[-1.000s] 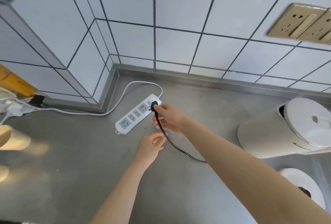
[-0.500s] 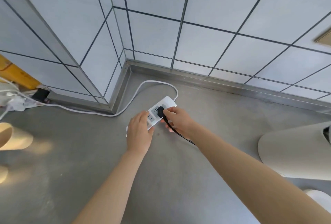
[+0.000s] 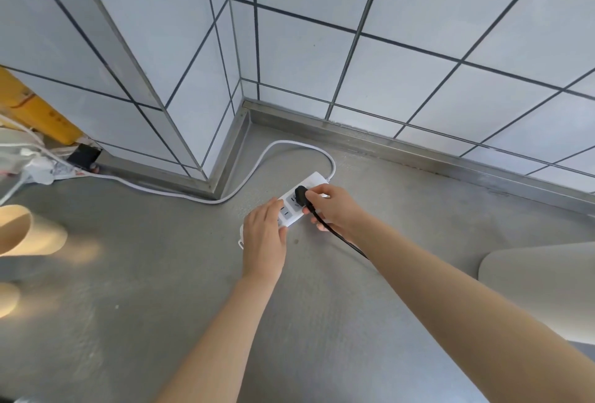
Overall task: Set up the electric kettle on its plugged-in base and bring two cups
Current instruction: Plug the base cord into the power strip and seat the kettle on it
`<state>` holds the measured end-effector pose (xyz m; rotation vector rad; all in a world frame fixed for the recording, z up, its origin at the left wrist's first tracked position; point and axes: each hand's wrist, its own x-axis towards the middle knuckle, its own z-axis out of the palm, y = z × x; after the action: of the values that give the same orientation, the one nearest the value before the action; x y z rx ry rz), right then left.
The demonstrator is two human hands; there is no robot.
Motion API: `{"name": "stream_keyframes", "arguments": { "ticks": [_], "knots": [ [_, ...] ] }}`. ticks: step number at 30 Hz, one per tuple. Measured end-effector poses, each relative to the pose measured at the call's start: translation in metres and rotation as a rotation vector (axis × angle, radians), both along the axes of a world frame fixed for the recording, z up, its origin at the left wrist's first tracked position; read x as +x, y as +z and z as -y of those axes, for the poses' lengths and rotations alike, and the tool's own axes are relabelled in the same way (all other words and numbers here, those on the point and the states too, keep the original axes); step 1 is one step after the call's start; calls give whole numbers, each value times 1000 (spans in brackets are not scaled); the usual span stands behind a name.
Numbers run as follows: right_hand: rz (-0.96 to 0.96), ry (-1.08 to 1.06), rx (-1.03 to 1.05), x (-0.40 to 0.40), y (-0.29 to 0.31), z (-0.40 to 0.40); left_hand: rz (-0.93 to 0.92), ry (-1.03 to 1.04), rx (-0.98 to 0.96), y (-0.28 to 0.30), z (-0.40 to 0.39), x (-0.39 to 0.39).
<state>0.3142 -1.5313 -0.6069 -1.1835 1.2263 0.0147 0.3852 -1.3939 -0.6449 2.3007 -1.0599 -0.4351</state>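
A white power strip (image 3: 294,209) lies on the grey counter near the wall corner. My right hand (image 3: 335,207) grips a black plug (image 3: 301,194) at one of the strip's far sockets, and its black cord (image 3: 341,236) runs back under my right forearm. My left hand (image 3: 264,236) lies flat on the near end of the strip, pressing it down. The cream kettle body (image 3: 541,290) shows only partly at the right edge. A cream cup (image 3: 30,230) lies on its side at the left edge, with another cup's rim (image 3: 8,301) below it.
The strip's white cable (image 3: 257,170) loops along the steel skirting to the left. Tiled walls meet in a corner behind the strip. A yellow box (image 3: 35,109) and crumpled plastic (image 3: 35,166) sit at the far left.
My left hand moved from the cord up onto the power strip and now presses it. My right hand kept the plug at the socket. The view shifted left, cutting off most of the kettle.
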Motion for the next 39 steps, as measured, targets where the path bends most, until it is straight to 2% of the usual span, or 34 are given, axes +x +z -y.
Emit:
{"name": "stream_keyframes", "arguments": {
  "ticks": [14,18,27,31,39],
  "knots": [
    [-39,-20,-28,11,-3,-5,43,7,26,4,4,-3],
    [-36,-43,-26,7,-6,0,155,-41,89,1,5,-3],
    [-73,81,-78,15,-8,5,224,-98,153,-7,3,-2],
    [1,43,3,11,-13,5,234,-113,185,-6,2,0],
    [-43,0,-2,-2,-23,7,305,-121,149,-2,5,-6]
  ]
}}
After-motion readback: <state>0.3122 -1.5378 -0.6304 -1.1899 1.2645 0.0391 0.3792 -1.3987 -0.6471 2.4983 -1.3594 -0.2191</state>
